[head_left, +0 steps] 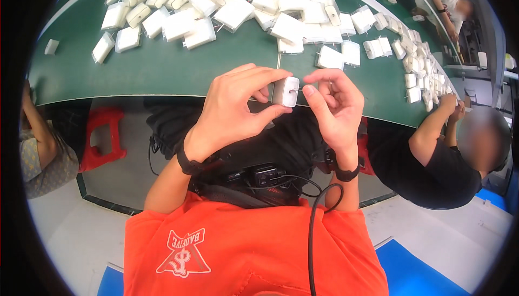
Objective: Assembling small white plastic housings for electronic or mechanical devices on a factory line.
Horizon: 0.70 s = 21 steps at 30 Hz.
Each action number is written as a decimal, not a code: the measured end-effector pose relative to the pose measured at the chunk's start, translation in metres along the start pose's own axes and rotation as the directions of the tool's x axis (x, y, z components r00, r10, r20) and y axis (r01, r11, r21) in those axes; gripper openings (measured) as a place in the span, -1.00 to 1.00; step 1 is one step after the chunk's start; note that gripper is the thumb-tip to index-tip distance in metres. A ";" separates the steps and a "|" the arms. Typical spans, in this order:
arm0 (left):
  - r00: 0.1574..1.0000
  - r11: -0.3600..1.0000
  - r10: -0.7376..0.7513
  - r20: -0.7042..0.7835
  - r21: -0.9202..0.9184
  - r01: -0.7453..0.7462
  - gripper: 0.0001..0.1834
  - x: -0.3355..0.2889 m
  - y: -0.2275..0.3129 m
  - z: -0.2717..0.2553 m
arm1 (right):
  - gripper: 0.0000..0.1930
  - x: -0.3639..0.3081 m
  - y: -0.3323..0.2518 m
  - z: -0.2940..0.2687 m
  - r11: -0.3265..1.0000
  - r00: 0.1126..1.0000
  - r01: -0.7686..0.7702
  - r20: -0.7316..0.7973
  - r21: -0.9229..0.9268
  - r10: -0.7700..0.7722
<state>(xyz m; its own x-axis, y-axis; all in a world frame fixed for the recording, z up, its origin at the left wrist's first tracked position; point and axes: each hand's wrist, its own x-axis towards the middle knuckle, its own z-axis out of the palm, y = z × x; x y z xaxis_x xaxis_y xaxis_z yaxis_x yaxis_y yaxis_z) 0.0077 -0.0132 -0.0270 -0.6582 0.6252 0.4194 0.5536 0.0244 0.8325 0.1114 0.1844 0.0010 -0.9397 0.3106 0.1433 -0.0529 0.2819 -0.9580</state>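
My left hand [229, 100] grips a small white box-shaped piece [290, 92] at the table's near edge, thumb below and fingers above. It looks like a power adapter housing; a thin dark pin or wire sticks out of its end face toward the right. Close beside that end is my right hand [336, 104], thumb and forefinger slightly apart, the other fingers curled. No object shows between its fingertips. Beyond my hands lies a large heap of similar white blocks [236, 13], several with metal pins showing.
The green table [178, 72] has a pale near edge. More white blocks [415, 58] are piled at the right, by a person in black [432, 153]. Another person's arm [40, 126] is at the left, near a red stool [105, 136]. A black cable [311, 231] hangs over my front.
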 end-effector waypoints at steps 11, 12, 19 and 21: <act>1.000 1.000 0.004 0.001 0.017 -0.004 -0.39 0.001 0.001 -0.001 | -0.85 0.005 -0.008 0.003 0.999 1.000 0.006 -0.026 -0.036 -0.007; 1.000 1.000 0.003 -0.002 0.012 -0.003 -0.39 0.001 0.001 -0.001 | -0.85 0.005 -0.008 0.003 0.999 1.000 0.005 -0.025 -0.036 -0.006; 1.000 1.000 0.011 -0.010 0.018 -0.010 -0.39 -0.001 0.000 0.000 | -0.85 0.000 -0.006 0.004 0.996 0.998 0.056 -0.025 -0.069 -0.058; 1.000 1.000 0.010 -0.011 0.014 -0.010 -0.39 -0.001 -0.001 0.001 | -0.85 -0.001 -0.004 0.005 0.995 0.997 0.060 -0.042 -0.080 -0.064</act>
<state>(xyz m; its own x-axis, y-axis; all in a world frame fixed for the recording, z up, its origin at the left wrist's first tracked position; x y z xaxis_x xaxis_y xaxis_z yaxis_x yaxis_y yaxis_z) 0.0082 -0.0130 -0.0282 -0.6583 0.6164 0.4320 0.5672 0.0289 0.8231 0.1113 0.1785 0.0037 -0.9195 0.3295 0.2143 -0.0820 0.3722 -0.9245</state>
